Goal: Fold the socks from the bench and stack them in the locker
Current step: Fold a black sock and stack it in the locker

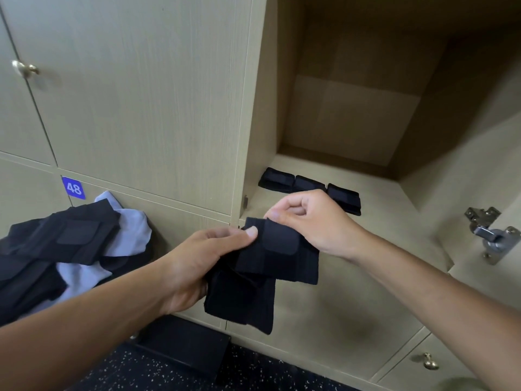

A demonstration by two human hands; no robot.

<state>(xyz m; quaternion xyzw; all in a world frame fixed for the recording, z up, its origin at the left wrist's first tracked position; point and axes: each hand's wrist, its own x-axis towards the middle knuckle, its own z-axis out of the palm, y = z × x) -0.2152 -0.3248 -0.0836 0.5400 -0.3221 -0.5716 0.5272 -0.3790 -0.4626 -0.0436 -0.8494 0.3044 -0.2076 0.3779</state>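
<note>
A black sock (267, 266) hangs in front of the open locker, partly folded over itself. My left hand (197, 266) grips its left side with the thumb on top. My right hand (307, 221) pinches the top edge of the folded part. Three folded black socks (307, 187) lie in a row on the floor of the locker (380, 221), just beyond my right hand. A pile of black and white socks (70, 249) lies at the left, on a surface hidden beneath it.
The locker's open door with a metal hinge (490, 235) stands at the right. Closed locker doors with brass knobs (25, 69) fill the left and lower right. A blue tag (73, 188) reads 48. A dark speckled floor (141, 371) lies below.
</note>
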